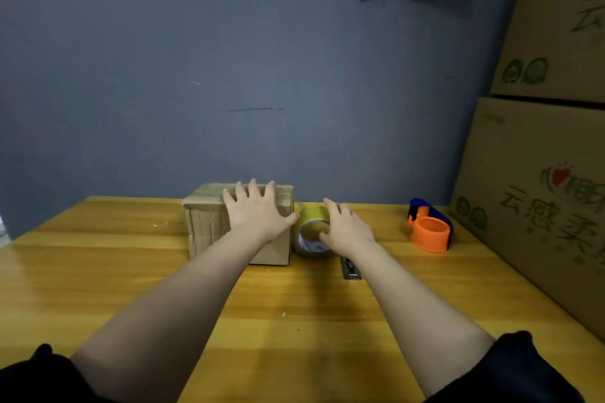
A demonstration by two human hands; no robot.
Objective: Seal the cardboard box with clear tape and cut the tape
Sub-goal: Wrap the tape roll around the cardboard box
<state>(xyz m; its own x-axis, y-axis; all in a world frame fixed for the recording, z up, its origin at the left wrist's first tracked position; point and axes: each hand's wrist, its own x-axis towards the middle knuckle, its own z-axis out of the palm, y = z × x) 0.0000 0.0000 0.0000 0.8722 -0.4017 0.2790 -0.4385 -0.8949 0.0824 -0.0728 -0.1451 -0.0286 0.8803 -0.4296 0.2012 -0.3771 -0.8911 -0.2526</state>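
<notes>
Cardboard box held, tape roll gripped

Small brown cardboard box (pixel 209 222) sits near tabletop (pixel 98 271) far edge, centre. Left hand (pixel 257 209) flat on its top, fingers spread wide. Right hand (pixel 345 229) fingers wrapped around yellowish clear tape roll (pixel 309 229) just beside box. Orange-blue tape dispenser (pixel 430 227) toward right edge.
</notes>
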